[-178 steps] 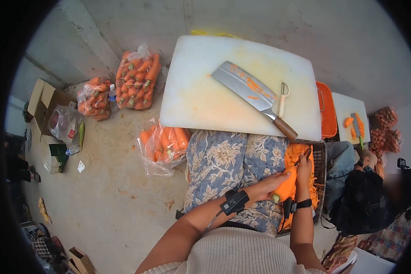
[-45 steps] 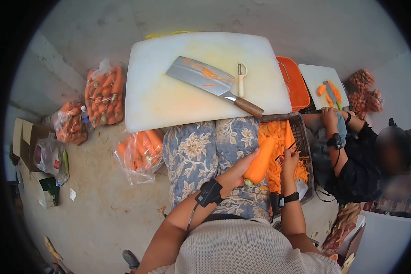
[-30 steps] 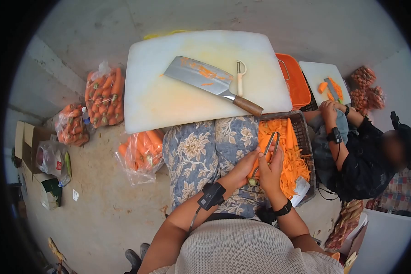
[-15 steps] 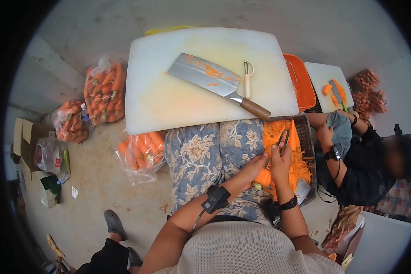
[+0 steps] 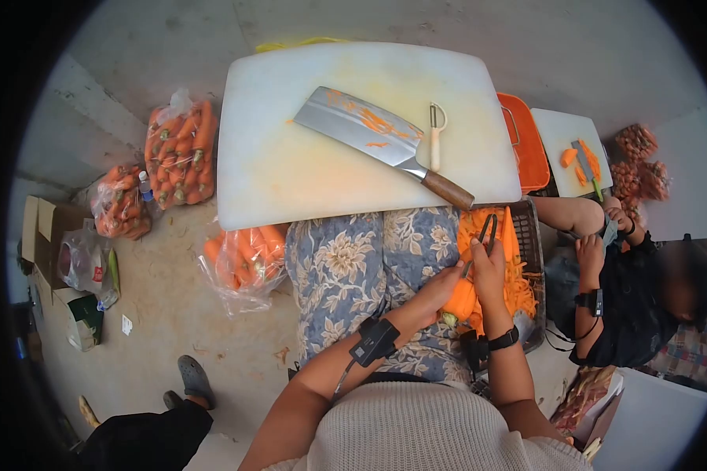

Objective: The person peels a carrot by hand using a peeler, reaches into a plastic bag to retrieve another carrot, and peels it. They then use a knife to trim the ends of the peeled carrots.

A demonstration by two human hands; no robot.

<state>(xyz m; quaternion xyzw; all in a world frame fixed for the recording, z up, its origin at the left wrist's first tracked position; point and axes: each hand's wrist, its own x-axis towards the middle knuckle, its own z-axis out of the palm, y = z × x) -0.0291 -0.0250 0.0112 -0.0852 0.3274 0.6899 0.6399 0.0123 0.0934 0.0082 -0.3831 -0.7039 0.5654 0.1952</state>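
Over the crate at my right thigh, my left hand [image 5: 440, 293] is closed around a carrot [image 5: 461, 300], its green stem end pointing toward me. My right hand [image 5: 489, 271] is closed on a dark-framed peeler [image 5: 485, 235] lying against that carrot. Peeled carrots and orange shavings [image 5: 518, 286] fill the dark crate [image 5: 532, 235] beneath. On the white cutting board [image 5: 275, 173] in front of me rest a cleaver [image 5: 361, 125] with orange bits on its blade and a second, pale-handled peeler [image 5: 435, 141].
Bagged carrots [image 5: 182, 153] stand at the left, with another bag [image 5: 245, 257] beside my leg. An orange tub [image 5: 524, 149] is right of the board. A co-worker [image 5: 636, 290] sits at the right near a smaller board [image 5: 558, 133]. A person's foot [image 5: 196, 378] shows lower left.
My hands have shifted slightly, and more of the held carrot shows. The co-worker's hands have moved a little. At lower left, the other person's dark-clothed leg has moved further into view.
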